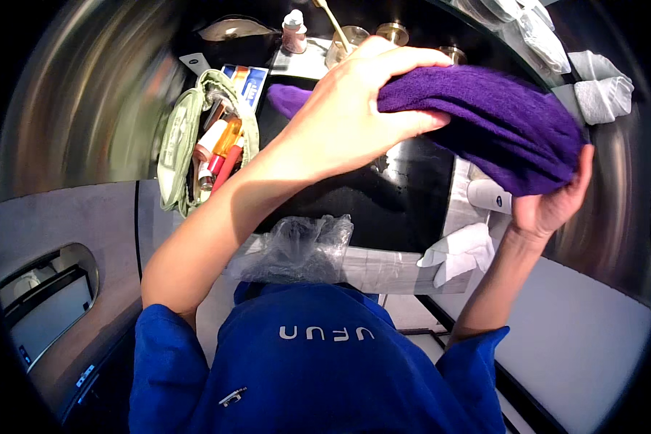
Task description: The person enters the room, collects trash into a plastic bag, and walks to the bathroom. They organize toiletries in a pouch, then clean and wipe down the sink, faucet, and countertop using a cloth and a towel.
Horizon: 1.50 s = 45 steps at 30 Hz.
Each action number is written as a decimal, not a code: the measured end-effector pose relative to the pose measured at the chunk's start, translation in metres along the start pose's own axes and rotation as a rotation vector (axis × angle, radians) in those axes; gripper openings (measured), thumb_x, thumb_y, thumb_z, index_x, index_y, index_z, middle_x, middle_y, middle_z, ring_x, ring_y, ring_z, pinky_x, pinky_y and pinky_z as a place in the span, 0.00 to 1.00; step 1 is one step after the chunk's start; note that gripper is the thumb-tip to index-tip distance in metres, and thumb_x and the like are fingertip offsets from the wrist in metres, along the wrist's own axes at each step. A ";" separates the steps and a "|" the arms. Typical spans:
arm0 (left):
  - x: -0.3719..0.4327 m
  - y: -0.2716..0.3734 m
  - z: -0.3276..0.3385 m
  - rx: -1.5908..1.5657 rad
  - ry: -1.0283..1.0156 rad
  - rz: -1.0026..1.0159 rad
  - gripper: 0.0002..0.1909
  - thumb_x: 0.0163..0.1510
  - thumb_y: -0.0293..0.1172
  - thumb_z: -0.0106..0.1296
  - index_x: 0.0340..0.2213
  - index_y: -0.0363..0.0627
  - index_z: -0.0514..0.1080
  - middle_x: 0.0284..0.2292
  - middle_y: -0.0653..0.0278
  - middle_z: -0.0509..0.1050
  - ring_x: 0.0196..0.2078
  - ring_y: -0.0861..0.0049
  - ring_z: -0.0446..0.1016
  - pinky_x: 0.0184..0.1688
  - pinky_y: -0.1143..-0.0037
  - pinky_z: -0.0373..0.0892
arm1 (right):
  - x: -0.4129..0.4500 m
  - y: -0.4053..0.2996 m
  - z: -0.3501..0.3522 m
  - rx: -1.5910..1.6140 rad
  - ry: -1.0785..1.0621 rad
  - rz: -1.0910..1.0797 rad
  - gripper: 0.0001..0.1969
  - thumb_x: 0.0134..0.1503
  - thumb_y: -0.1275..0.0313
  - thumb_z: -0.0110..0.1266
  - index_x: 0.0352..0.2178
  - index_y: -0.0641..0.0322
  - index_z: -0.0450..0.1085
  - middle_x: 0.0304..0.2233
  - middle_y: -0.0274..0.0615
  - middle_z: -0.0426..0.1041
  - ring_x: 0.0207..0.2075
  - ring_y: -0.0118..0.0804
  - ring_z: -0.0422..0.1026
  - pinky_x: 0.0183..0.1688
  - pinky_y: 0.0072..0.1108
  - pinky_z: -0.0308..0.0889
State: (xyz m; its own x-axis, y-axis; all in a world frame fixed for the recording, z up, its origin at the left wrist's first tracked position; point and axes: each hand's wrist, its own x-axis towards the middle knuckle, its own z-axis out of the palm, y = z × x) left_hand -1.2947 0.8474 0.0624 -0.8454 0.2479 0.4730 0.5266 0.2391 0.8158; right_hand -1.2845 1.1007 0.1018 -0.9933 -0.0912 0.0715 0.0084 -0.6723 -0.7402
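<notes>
A purple plush cloth is held up over the right side of a dark, glossy basin. My left hand pinches its near end between thumb and fingers. At the cloth's far right end, my right hand supports it from below and the outer side, its fingers partly hidden behind the fabric. Another bit of purple cloth shows to the left, behind my left wrist; whether it joins the held cloth cannot be told.
An open green zip pouch of cosmetics stands left. Clear plastic lies at the front edge, a white cloth front right, beside a white cup. Behind are a small bottle and a glass with a brush; folded white towels sit far right.
</notes>
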 end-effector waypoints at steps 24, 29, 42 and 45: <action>-0.013 0.030 -0.024 -0.689 -0.329 -0.300 0.19 0.57 0.40 0.45 0.43 0.36 0.70 0.38 0.65 0.74 0.41 0.85 0.69 0.46 0.82 0.63 | -0.042 0.010 0.052 -0.644 -0.055 0.042 0.35 0.42 0.80 0.60 0.53 0.72 0.53 0.44 0.48 0.67 0.46 0.36 0.68 0.52 0.24 0.61; -0.022 0.027 -0.012 -0.857 -0.221 -0.371 0.21 0.58 0.41 0.43 0.43 0.34 0.69 0.37 0.62 0.74 0.39 0.80 0.71 0.46 0.81 0.64 | -0.038 0.013 0.035 -0.796 -0.117 -0.157 0.25 0.50 0.79 0.53 0.51 0.72 0.58 0.47 0.47 0.65 0.47 0.34 0.66 0.52 0.22 0.59; -0.042 -0.002 0.018 -1.566 -0.151 -0.447 0.26 0.61 0.46 0.29 0.54 0.42 0.54 0.51 0.57 0.63 0.52 0.72 0.64 0.55 0.71 0.61 | -0.021 0.050 0.034 -1.200 -0.047 -0.472 0.12 0.53 0.76 0.53 0.41 0.66 0.71 0.37 0.41 0.74 0.39 0.28 0.71 0.44 0.16 0.63; -0.046 -0.013 0.011 -1.763 -0.030 -0.496 0.23 0.59 0.38 0.39 0.53 0.40 0.56 0.49 0.53 0.65 0.51 0.67 0.66 0.54 0.66 0.63 | -0.018 0.046 0.027 -0.857 -0.082 -0.201 0.16 0.52 0.78 0.53 0.44 0.68 0.66 0.41 0.39 0.69 0.41 0.26 0.67 0.44 0.15 0.62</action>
State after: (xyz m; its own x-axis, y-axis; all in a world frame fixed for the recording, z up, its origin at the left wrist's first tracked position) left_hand -1.2617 0.8432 0.0266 -0.8638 0.4899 0.1174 -0.4562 -0.8596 0.2303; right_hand -1.2633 1.0519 0.0846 -0.9550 -0.1054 0.2774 -0.2876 0.0981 -0.9527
